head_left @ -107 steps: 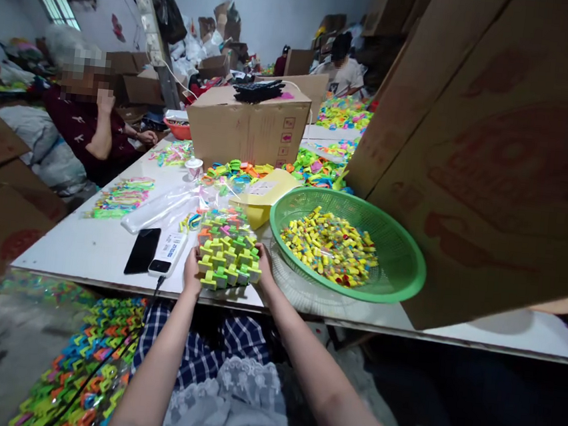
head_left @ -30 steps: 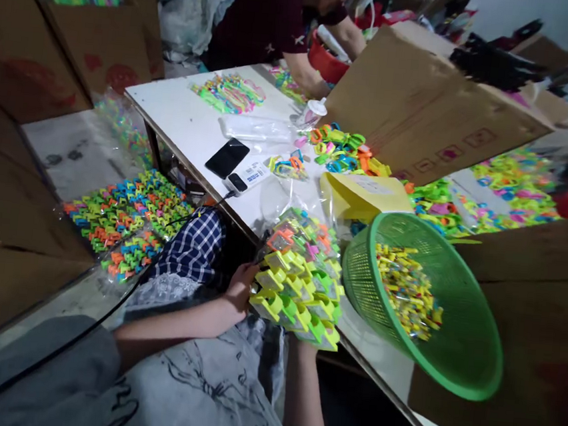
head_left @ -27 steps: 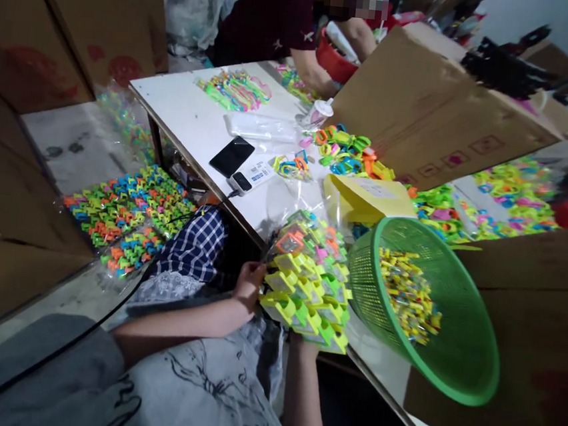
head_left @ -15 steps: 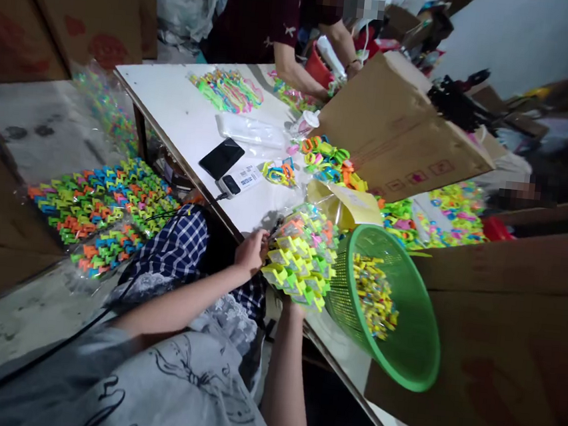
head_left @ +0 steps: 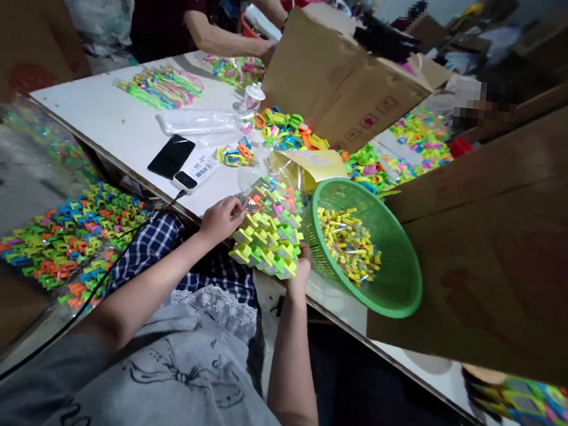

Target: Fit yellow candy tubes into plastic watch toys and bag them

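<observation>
Head view, only view. The left hand (head_left: 220, 220), centre of the frame, is closed with its fingertips pinched at the upper left side of a clear bag (head_left: 267, 231). The right hand (head_left: 301, 271) grips the lower right side; its fingers are largely hidden, so their exact closure cannot be verified. The bag, packed with bright plastic pieces, stands at mid-frame by the front edge of the table (head_left: 87, 114), just left of the basket (head_left: 395, 250). Whether it bears on the edge or is wholly carried cannot be told.

Step in hand, as judged: steadying and handling the filled bag between both hands. The next move would call for an even grip on both sides, the upper film being loose and the pieces liable to shift.

Count: hands at the bag, two; bag held, one; basket, one, with small yellow packets beyond counting. Left of centre: phone (head_left: 171, 156), one; white device (head_left: 194, 174), one, corded. Above centre: cup (head_left: 254, 96), one; yellow sheet (head_left: 323, 165), one; carton (head_left: 347, 78) on the table, one. Loose pieces (head_left: 285, 127) behind the sheet: not countable. Floor packs (head_left: 71, 233), lower left: number unclear. Upper left: one co-worker, arms (head_left: 230, 42) reaching behind the carton.
</observation>
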Action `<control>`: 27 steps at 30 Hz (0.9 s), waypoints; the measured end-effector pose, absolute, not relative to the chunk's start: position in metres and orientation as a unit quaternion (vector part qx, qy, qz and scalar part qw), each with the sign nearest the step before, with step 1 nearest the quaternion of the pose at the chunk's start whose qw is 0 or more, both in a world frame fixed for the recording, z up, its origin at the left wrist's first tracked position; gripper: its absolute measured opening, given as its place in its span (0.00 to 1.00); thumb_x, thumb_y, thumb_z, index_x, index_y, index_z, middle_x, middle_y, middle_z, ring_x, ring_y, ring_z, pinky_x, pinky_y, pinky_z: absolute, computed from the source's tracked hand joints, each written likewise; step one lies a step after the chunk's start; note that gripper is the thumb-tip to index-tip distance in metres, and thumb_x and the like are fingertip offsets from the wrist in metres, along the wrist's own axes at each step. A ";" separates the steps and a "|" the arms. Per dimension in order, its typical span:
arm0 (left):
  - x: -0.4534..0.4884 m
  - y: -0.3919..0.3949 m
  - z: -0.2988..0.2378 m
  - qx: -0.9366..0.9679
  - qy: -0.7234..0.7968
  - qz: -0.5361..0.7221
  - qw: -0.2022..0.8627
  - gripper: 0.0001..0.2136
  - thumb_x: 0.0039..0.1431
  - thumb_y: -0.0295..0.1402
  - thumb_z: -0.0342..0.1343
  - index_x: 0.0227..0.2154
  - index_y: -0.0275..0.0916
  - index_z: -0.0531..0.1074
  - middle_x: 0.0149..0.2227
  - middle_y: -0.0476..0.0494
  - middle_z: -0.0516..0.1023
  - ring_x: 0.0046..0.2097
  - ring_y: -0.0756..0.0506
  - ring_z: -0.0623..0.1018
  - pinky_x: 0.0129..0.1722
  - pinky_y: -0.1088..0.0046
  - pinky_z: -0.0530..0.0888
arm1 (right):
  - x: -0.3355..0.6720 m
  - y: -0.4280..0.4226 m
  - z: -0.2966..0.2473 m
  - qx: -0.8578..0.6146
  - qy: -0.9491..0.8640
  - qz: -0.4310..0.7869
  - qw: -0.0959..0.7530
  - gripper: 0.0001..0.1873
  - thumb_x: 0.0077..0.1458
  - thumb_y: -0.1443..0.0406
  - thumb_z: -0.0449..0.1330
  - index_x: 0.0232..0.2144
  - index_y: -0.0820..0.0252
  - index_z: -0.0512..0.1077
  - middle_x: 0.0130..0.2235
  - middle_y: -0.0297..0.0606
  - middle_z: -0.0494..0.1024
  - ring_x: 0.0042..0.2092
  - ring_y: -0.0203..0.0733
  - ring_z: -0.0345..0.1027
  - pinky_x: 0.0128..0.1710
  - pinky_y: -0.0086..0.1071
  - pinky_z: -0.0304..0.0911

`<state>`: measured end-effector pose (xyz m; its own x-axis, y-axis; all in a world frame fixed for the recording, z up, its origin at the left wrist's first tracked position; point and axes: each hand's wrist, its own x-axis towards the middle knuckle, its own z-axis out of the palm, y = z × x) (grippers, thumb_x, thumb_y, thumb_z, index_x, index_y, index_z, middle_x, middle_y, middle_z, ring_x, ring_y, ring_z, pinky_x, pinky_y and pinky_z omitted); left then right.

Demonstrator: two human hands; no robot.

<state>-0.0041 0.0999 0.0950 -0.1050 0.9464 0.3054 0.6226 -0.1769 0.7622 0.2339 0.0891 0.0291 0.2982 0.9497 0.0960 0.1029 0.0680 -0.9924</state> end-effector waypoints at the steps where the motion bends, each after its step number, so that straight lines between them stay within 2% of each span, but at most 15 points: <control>1: -0.005 0.100 0.098 0.643 0.608 0.426 0.188 0.05 0.57 0.33 0.50 0.27 0.40 0.63 0.29 0.49 0.70 0.33 0.49 0.71 0.33 0.74 0.66 | 0.234 0.090 0.027 -0.577 -0.451 0.368 0.573 0.19 0.37 0.58 0.63 0.32 0.58 0.63 0.28 0.30 0.70 0.28 0.36 0.63 0.30 0.30 0.61; 5: -0.006 0.107 0.113 0.662 0.584 0.432 0.186 0.07 0.55 0.30 0.50 0.23 0.40 0.59 0.26 0.51 0.64 0.30 0.50 0.68 0.29 0.75 0.63 | 0.230 0.096 0.025 -0.594 -0.435 0.342 0.584 0.15 0.38 0.60 0.62 0.29 0.59 0.64 0.25 0.27 0.66 0.27 0.34 0.58 0.29 0.27 0.57; 10: -0.006 0.112 0.136 0.718 0.561 0.388 0.139 0.09 0.51 0.28 0.51 0.19 0.39 0.57 0.24 0.51 0.62 0.28 0.50 0.65 0.28 0.74 0.60 | 0.223 0.098 0.028 -0.592 -0.440 0.315 0.597 0.13 0.44 0.59 0.61 0.31 0.59 0.65 0.27 0.30 0.67 0.29 0.34 0.59 0.30 0.27 0.57; 13: -0.008 0.106 0.144 0.763 0.525 0.365 0.093 0.09 0.53 0.29 0.50 0.20 0.40 0.57 0.24 0.50 0.62 0.30 0.49 0.66 0.27 0.73 0.60 | 0.220 0.093 0.026 -0.586 -0.435 0.314 0.608 0.14 0.47 0.57 0.59 0.32 0.59 0.63 0.27 0.30 0.67 0.29 0.34 0.60 0.31 0.28 0.57; 16: -0.015 0.101 0.137 0.791 0.475 0.373 0.099 0.09 0.57 0.31 0.48 0.22 0.40 0.59 0.25 0.50 0.62 0.31 0.49 0.67 0.30 0.73 0.63 | 0.219 0.087 0.027 -0.583 -0.431 0.325 0.608 0.15 0.50 0.54 0.57 0.32 0.58 0.62 0.26 0.29 0.65 0.27 0.34 0.58 0.28 0.27 0.56; 18: -0.022 0.098 0.121 0.782 0.462 0.398 0.133 0.07 0.58 0.34 0.49 0.26 0.40 0.61 0.29 0.48 0.65 0.33 0.49 0.68 0.33 0.73 0.67 | 0.220 0.083 0.031 -0.584 -0.432 0.327 0.604 0.15 0.51 0.53 0.55 0.32 0.58 0.62 0.25 0.28 0.63 0.26 0.33 0.57 0.26 0.27 0.54; 20: -0.029 0.093 0.097 0.748 0.476 0.431 0.169 0.06 0.58 0.36 0.48 0.34 0.40 0.64 0.36 0.45 0.68 0.37 0.47 0.70 0.36 0.71 0.70 | 0.222 0.082 0.037 -0.587 -0.437 0.322 0.601 0.15 0.51 0.52 0.55 0.31 0.58 0.63 0.24 0.28 0.63 0.27 0.34 0.56 0.27 0.27 0.54; 23: -0.035 0.075 0.057 0.725 0.501 0.431 0.194 0.16 0.58 0.34 0.46 0.49 0.38 0.60 0.47 0.36 0.67 0.47 0.43 0.72 0.45 0.63 0.72 | 0.225 0.080 0.046 -0.585 -0.448 0.310 0.600 0.15 0.50 0.53 0.57 0.30 0.59 0.66 0.25 0.31 0.66 0.29 0.35 0.59 0.30 0.28 0.57; 25: -0.035 0.060 0.036 0.753 0.495 0.380 0.211 0.26 0.53 0.35 0.52 0.55 0.37 0.57 0.53 0.32 0.65 0.55 0.38 0.68 0.55 0.56 0.67 | 0.227 0.078 0.048 -0.582 -0.460 0.294 0.603 0.15 0.51 0.53 0.56 0.29 0.60 0.67 0.27 0.33 0.69 0.31 0.37 0.62 0.32 0.29 0.59; 27: -0.031 0.047 0.022 0.785 0.490 0.306 0.223 0.31 0.47 0.35 0.57 0.56 0.39 0.59 0.56 0.33 0.64 0.61 0.34 0.62 0.62 0.49 0.55 | 0.228 0.075 0.046 -0.580 -0.479 0.271 0.600 0.15 0.52 0.54 0.55 0.30 0.60 0.69 0.29 0.35 0.72 0.33 0.38 0.64 0.35 0.31 0.61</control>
